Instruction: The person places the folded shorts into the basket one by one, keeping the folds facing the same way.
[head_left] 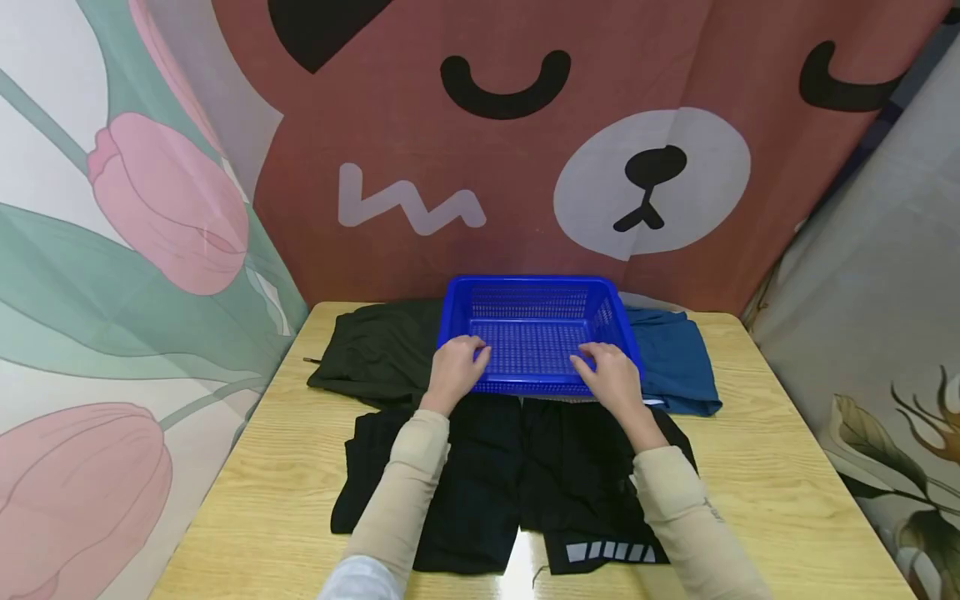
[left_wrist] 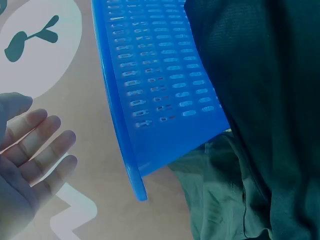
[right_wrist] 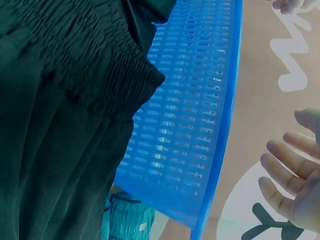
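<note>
The blue basket [head_left: 528, 346] sits just beneath and ahead of both grips, its long near rim running between them and its perforated floor in full view. The left grip [head_left: 454, 367] hangs over the left part of that rim, and the right grip [head_left: 611, 375] over the right part. Both are wide and hold nothing: in the wrist views the fingers are loosely extended and set apart, with a gap between them and the basket.

To the left of the left grip lies a dark olive garment [head_left: 386, 350], beside the basket, with a cord tip poking out at its far left end. To the right of the right grip lies a blue garment [head_left: 675, 358], on the basket's other side. Nearer the person than the grips, a black garment [head_left: 472, 492] lies beneath the left forearm; just beside it, black shorts [head_left: 577, 475] with a row of pale slanted bars along the lower edge lie toward the right forearm.

Beige sleeves [head_left: 690, 517] cover both forearms. Under everything is the wood-grain table [head_left: 757, 450]. Beyond the grips hangs a brown bear-face cloth [head_left: 525, 200]; well to their left, a tulip-patterned cloth [head_left: 172, 200].
</note>
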